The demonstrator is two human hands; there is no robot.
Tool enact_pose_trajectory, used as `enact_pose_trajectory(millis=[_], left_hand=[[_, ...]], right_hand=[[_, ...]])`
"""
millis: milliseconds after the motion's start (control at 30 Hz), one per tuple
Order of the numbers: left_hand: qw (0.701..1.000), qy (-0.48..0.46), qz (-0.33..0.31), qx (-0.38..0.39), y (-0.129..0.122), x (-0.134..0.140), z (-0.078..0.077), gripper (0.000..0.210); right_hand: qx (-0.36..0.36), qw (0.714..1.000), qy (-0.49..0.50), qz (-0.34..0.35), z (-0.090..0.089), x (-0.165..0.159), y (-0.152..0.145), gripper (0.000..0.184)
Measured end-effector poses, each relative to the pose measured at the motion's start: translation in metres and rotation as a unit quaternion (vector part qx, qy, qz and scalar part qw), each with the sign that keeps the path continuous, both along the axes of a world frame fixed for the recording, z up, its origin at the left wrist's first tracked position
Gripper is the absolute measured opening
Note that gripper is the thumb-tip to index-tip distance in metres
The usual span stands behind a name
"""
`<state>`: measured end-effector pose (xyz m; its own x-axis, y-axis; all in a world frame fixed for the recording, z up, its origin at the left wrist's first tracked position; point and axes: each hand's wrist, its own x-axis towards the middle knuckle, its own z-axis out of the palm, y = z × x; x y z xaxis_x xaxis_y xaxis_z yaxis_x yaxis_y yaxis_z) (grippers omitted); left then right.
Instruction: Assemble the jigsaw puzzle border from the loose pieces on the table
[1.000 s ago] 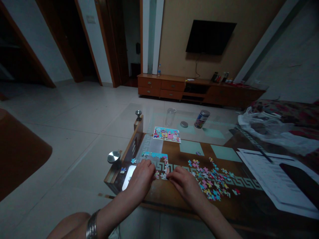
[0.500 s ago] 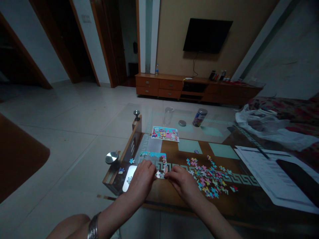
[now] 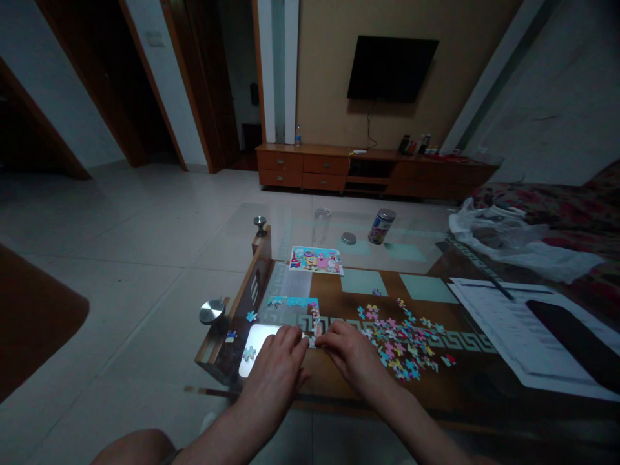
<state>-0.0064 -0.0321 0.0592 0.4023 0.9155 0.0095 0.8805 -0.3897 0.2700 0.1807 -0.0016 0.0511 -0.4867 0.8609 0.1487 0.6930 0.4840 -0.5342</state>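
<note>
A partly joined jigsaw puzzle border lies on the glass table, with a blue top strip and a right-hand column running down towards me. Over its lower edge, my left hand has its fingers bent together at a pale jigsaw piece, mostly hidden beneath them. My right hand pinches the lower right corner of the border, thumb and index finger closed there. Loose jigsaw pieces are heaped to the right of that hand. A cartoon picture card lies beyond the border.
A few stray pieces, including a blue one, lie left of the border. A lidded tin, a round lid and a clear glass stand farther back. Papers, a dark phone and a plastic bag occupy the right.
My left hand has shifted slightly towards the lower border and now covers most of the pale piece that showed beside its fingertips. My right hand stays at the corner. The view has turned slightly.
</note>
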Motion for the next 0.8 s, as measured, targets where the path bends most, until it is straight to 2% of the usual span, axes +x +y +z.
enact_pose_trajectory(millis=[233,400,533,633,800], left_hand=[[0.999,0.045,-0.015,-0.014,-0.005,0.008,0.001,0.051],[1.0,0.009,-0.006,-0.02,-0.005,0.008,0.002,0.055],[0.999,-0.043,0.033,0.007,-0.001,-0.01,0.007,0.042],[0.998,-0.034,0.049,0.026,0.008,-0.027,0.017,0.027],[0.997,0.046,0.054,-0.04,0.011,-0.035,0.03,0.024]], right_hand=[[0.001,1.0,-0.002,-0.002,-0.004,0.001,0.002,0.026],[-0.003,1.0,0.013,0.002,-0.003,0.002,0.002,0.022],[0.007,0.998,0.063,-0.024,0.0,0.005,0.002,0.016],[0.037,0.995,0.079,-0.056,0.005,0.01,0.004,0.015],[0.066,0.991,0.052,-0.101,0.007,0.016,0.004,0.016]])
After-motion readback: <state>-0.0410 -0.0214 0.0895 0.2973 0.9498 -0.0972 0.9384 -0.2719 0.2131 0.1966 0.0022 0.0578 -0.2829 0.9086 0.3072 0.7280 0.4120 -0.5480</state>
